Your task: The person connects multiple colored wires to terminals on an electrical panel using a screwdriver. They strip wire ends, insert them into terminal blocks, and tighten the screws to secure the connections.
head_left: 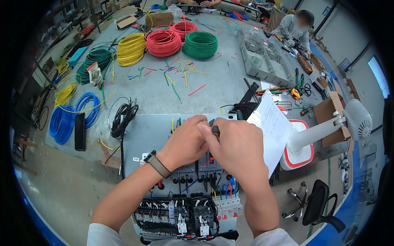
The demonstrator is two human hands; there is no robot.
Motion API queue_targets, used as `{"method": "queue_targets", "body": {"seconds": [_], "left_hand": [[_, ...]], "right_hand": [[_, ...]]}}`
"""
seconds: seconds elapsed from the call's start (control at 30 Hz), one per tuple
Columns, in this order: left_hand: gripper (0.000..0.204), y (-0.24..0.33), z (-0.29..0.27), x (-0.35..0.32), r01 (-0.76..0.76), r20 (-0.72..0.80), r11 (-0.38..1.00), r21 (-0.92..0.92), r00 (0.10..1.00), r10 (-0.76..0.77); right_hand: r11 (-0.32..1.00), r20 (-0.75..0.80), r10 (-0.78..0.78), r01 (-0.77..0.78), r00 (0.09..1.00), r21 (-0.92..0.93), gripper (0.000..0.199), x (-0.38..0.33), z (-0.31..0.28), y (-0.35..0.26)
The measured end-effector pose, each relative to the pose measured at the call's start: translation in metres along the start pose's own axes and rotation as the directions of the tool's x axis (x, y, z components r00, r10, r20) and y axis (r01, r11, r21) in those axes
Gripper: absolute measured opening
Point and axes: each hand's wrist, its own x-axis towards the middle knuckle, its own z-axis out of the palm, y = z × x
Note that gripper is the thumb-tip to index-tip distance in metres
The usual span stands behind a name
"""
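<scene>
Across a grey workbench (143, 96), faces yellow wire coil (130, 51), red wire coils (163, 47) and green wire coil (200, 49), with wire offcuts (197, 90) strewn between. Bends over an electrical mounting panel (133, 129) at the near edge. Curls right hand (238, 139) around a dark-handled tool (215, 130), hiding its tip and partly blocking the circuit breakers (210, 166). Rests left hand (182, 141) against it, fingers bent; cannot tell whether gripping anything. Has paper sheets (271, 129) crowding the right, beside a white appliance (310, 135)

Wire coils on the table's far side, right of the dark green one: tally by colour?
Yellow coil: 1
Red coils: 2
Green coil: 1
Total: 4
</scene>
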Motion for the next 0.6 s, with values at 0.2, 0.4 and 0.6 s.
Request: {"method": "queue_targets", "body": {"seconds": [0.2,0.4,0.6], "left_hand": [[0.038,-0.001,0.003,-0.001,-0.062,0.001,0.996,0.064,0.998,0.063],[0.029,0.001,0.006,-0.001,-0.051,-0.022,0.999,0.017,0.998,0.051],[0.024,-0.003,0.002,-0.003,-0.062,-0.036,0.997,0.038,0.997,0.064]], "right_hand": [[0.964,-0.169,-0.254,0.263,0.952,0.033,0.045,0.007,0.010,0.024],[0.872,-0.276,-0.452,0.485,0.848,0.063,0.039,0.015,0.005,0.040],[0.980,-0.335,0.185,-0.150,0.924,0.130,0.082,-0.031,0.004,0.010]]}}
